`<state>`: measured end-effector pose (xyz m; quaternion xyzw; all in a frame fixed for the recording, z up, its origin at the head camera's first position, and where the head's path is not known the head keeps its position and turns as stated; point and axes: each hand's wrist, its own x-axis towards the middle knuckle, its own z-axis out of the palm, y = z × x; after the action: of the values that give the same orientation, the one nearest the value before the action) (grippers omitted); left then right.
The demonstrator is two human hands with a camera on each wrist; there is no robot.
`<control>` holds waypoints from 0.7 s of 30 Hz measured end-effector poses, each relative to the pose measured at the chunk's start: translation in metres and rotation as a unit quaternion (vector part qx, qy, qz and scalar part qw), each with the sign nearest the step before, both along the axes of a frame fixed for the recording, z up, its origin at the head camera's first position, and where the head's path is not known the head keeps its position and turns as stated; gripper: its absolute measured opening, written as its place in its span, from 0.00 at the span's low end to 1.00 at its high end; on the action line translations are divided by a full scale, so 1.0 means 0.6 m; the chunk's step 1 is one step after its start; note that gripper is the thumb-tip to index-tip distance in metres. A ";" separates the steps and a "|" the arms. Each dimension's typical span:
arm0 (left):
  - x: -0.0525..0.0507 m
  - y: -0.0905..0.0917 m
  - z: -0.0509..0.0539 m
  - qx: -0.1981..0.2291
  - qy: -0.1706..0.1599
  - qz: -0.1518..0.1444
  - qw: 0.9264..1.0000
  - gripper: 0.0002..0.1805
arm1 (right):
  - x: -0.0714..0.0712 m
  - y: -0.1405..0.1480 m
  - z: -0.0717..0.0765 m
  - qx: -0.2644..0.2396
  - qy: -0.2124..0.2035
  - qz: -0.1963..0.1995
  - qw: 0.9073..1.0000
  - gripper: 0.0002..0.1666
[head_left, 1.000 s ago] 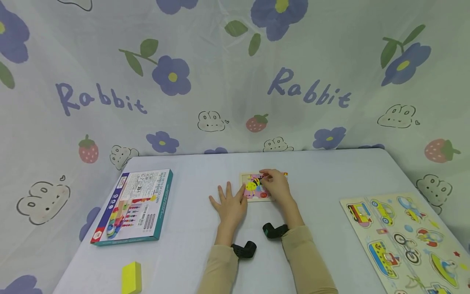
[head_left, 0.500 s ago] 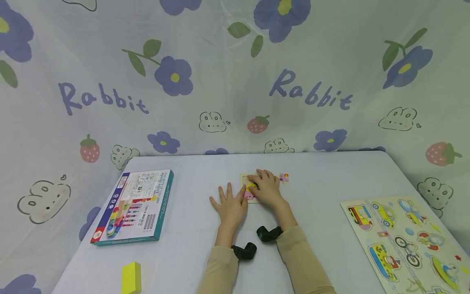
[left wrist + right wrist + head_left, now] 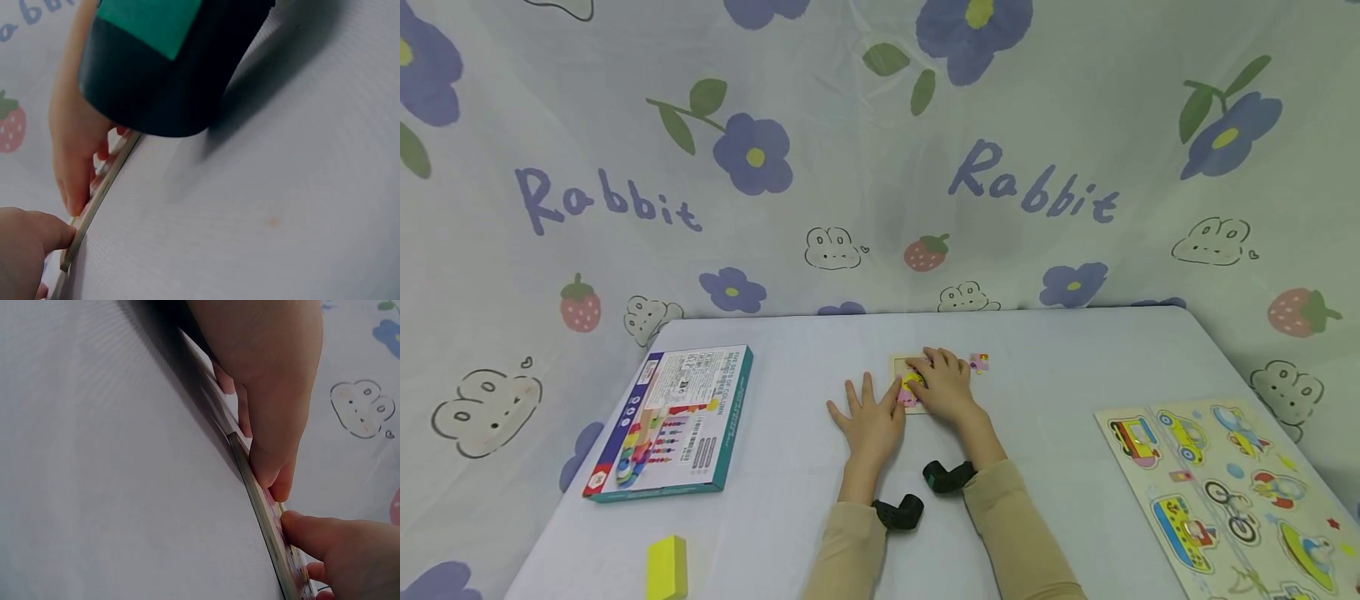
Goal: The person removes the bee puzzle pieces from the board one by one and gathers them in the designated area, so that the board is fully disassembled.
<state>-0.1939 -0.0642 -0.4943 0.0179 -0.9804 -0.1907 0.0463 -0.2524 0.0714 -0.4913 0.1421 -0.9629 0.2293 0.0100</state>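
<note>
A small wooden jigsaw puzzle (image 3: 907, 400) with a pink and yellow picture lies in a pale frame near the table's middle. Fingers spread, my left hand (image 3: 871, 423) lies flat by its left edge; in the right wrist view the left fingers (image 3: 267, 472) touch the frame. Over the right part of the board, my right hand (image 3: 949, 385) rests with bent fingers, its thumb (image 3: 303, 530) on the picture. Whether a puzzle piece is pinched under it is hidden. One loose puzzle piece (image 3: 979, 362) lies beyond the board's right side.
A flat toy box (image 3: 673, 417) lies at the left, with a yellow block (image 3: 667, 567) in front of it. At the right is a large wooden board (image 3: 1221, 483) with vehicle pictures. Black wrist cameras (image 3: 899, 512) sit on both wrists. A printed curtain hangs behind the table.
My right hand has moved left and lowered over the puzzle, covering more of it and uncovering the loose piece at the right. The left hand has stayed in place.
</note>
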 end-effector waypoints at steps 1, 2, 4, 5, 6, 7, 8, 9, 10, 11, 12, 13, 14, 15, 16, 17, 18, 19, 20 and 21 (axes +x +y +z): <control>0.000 0.000 0.000 0.001 0.000 0.000 1.000 0.22 | 0.000 0.000 0.000 -0.002 0.000 0.000 1.000 0.25; 0.000 0.000 0.000 0.001 -0.001 0.000 1.000 0.22 | 0.000 0.000 0.000 -0.003 0.001 -0.001 1.000 0.24; 0.000 0.000 0.000 0.003 0.000 0.000 1.000 0.22 | 0.001 0.000 0.001 -0.007 0.002 -0.002 1.000 0.24; 0.000 0.000 0.000 0.003 -0.001 0.000 1.000 0.22 | 0.001 -0.001 0.002 -0.009 0.003 -0.002 1.000 0.24; 0.000 -0.001 0.000 0.003 -0.001 0.000 1.000 0.22 | 0.001 -0.001 0.003 -0.012 0.004 -0.002 1.000 0.24; 0.000 -0.001 0.000 0.003 -0.001 -0.001 1.000 0.22 | 0.002 -0.001 0.004 -0.017 0.006 -0.002 1.000 0.23; 0.000 -0.001 0.000 0.003 0.000 -0.002 1.000 0.22 | 0.002 -0.001 0.005 -0.022 0.007 -0.003 1.000 0.23; 0.000 -0.001 0.000 0.003 0.001 -0.002 1.000 0.22 | 0.002 -0.001 0.006 -0.027 0.008 -0.003 1.000 0.23; 0.000 -0.001 0.000 0.003 0.001 -0.004 1.000 0.22 | 0.002 -0.001 0.007 -0.031 0.010 -0.004 0.999 0.23; 0.000 -0.001 0.001 0.002 0.003 -0.005 1.000 0.22 | 0.002 -0.001 0.008 -0.035 0.013 -0.005 0.999 0.23; 0.000 -0.001 0.001 0.002 0.004 -0.006 1.000 0.22 | 0.001 -0.001 0.008 -0.039 0.017 -0.006 0.999 0.22; 0.000 -0.001 0.001 0.001 0.006 -0.008 1.000 0.23 | 0.001 -0.002 0.009 -0.043 0.023 -0.008 0.999 0.20; 0.000 -0.001 0.001 -0.001 0.007 -0.010 1.000 0.23 | 0.001 -0.002 0.009 -0.046 0.028 -0.011 0.998 0.19; 0.000 -0.001 0.000 -0.003 0.011 -0.013 1.000 0.23 | 0.001 -0.002 0.009 -0.048 0.033 -0.013 0.998 0.17; 0.000 0.000 0.000 -0.002 0.016 -0.017 1.000 0.23 | 0.001 -0.002 0.009 -0.049 0.037 -0.016 0.998 0.16; 0.001 0.001 0.000 -0.002 0.022 -0.022 1.000 0.23 | 0.001 -0.002 0.009 -0.052 0.040 -0.017 0.998 0.16; 0.000 0.002 -0.001 -0.003 0.026 -0.029 0.999 0.23 | 0.000 -0.002 0.009 -0.054 0.042 -0.020 0.997 0.16; 0.000 0.004 -0.001 -0.004 0.031 -0.037 0.999 0.23 | 0.000 -0.002 0.009 -0.055 0.043 -0.021 0.997 0.16; 0.000 0.006 -0.002 -0.007 0.037 -0.047 0.998 0.23 | 0.000 -0.002 0.009 -0.056 0.042 -0.023 0.997 0.16; -0.001 0.009 -0.003 -0.011 0.042 -0.057 0.997 0.22 | 0.000 -0.002 0.010 -0.057 0.041 -0.023 0.997 0.17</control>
<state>-0.1943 -0.0590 -0.4960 -0.0469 -0.9790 -0.1827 0.0767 -0.2523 0.0700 -0.4853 0.1281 -0.9502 0.2772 0.0627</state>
